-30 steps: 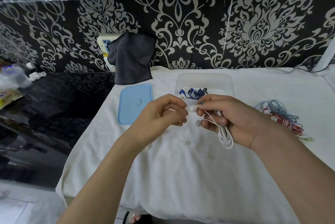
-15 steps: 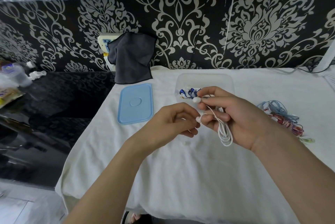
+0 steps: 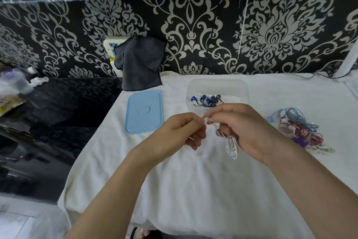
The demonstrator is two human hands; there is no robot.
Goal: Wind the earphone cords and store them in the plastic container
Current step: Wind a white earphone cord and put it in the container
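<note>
My right hand (image 3: pixel 246 130) grips a wound bundle of white earphone cord (image 3: pixel 232 146), whose loops hang below the fingers. My left hand (image 3: pixel 181 132) pinches the white earbud end (image 3: pixel 205 121) right beside the right fingertips. Both hands hover over the white cloth, just in front of the clear plastic container (image 3: pixel 240 87), which holds a wound blue earphone (image 3: pixel 207 100). A tangle of light blue, red and purple earphone cords (image 3: pixel 299 130) lies on the cloth to the right of my right hand.
The container's light blue lid (image 3: pixel 144 111) lies flat to the left of it. A dark grey cloth (image 3: pixel 140 62) hangs at the wall behind. The white-covered table (image 3: pixel 193 190) ends at the left, where a black surface (image 3: pixel 58 107) with bottles begins.
My left hand has risen from below the right fingers and now meets them at the earbud. The right hand dropped slightly, still holding the white bundle.
</note>
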